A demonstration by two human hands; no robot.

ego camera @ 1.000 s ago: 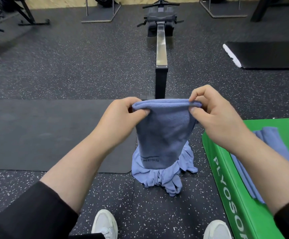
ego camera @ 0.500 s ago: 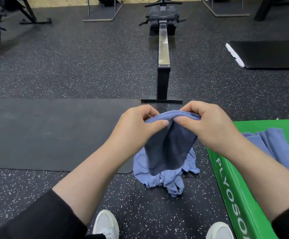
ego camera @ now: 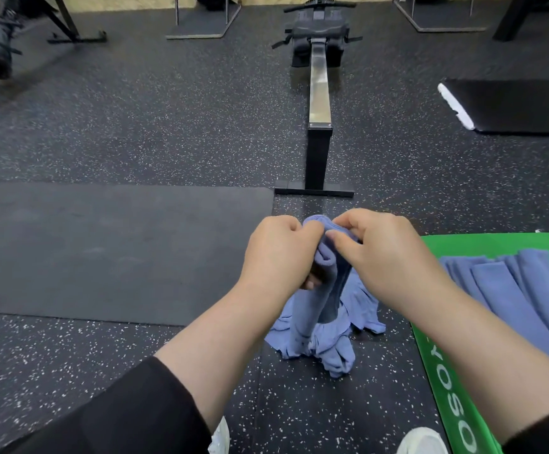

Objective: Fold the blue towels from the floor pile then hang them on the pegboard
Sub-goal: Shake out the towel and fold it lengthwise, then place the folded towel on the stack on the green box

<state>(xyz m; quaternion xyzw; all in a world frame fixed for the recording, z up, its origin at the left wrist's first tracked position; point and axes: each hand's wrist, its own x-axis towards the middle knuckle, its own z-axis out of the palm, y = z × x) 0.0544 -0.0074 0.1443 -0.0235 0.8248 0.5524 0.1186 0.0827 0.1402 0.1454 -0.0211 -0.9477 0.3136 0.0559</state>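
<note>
The folded blue terry towel [ego camera: 327, 283] is bunched into a narrow hanging strip, held up off the floor between both hands. The left hand [ego camera: 278, 253] has its fingers curled round the towel's top left side, thumb tucked in lower down, and the right hand [ego camera: 386, 253] pinches the top edge right beside it, so the two hands are nearly touching. Straight below the grip, the crumpled pile of blue towels [ego camera: 328, 335] sits on the speckled black rubber floor [ego camera: 135, 126], and the hanging end reaches down to about the pile (can't tell if it actually touches). Just right of the grip is a green padded plyo box [ego camera: 443, 371] with several folded blue towels [ego camera: 528, 299] laid across its top. Left of the grip lies a flat dark grey mat [ego camera: 102, 250]. Beyond the hands, a black rowing machine with a steel rail [ego camera: 319, 93] runs away from the person.
</note>
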